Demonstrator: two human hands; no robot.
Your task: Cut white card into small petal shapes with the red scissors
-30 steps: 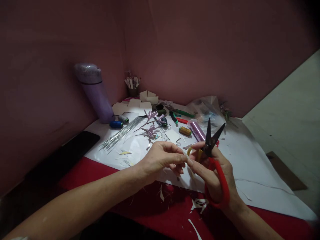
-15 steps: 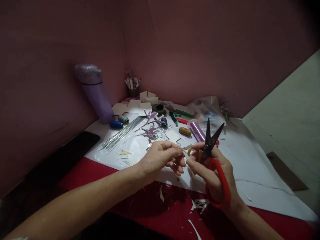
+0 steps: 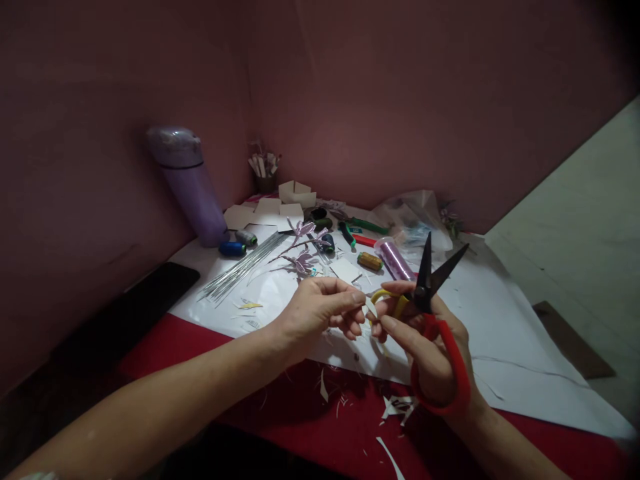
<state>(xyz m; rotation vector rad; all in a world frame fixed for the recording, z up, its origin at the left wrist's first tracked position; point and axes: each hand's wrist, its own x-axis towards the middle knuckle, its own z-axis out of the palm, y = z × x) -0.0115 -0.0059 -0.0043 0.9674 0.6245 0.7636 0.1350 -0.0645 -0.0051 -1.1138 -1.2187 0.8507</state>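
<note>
My left hand (image 3: 333, 310) pinches a small white pointed paper piece (image 3: 371, 308) between thumb and fingertips, above the front of the white sheet. Facing it, my right hand (image 3: 430, 353) has the scissors (image 3: 445, 363) looped over it, with red and yellow handles and dark blades spread apart, pointing up and away. The right thumb and fingertips are close to the paper piece's lower tip; whether they touch it is hard to tell. Just beyond the hands lies a wire stem with lilac flowers (image 3: 303, 260).
A purple bottle (image 3: 193, 187) leans by the left wall. Thin wires (image 3: 245, 267), thread spools (image 3: 370, 261), a purple roll (image 3: 394, 259), pliers (image 3: 367, 225) and a plastic bag (image 3: 415, 217) lie on the white sheet (image 3: 510, 347). Paper scraps (image 3: 397, 408) litter the red cloth in front.
The scissors have tilted to the right with my right hand, and their blades look wider apart. The paper piece has turned, showing more of its flat face. My left hand has hardly moved.
</note>
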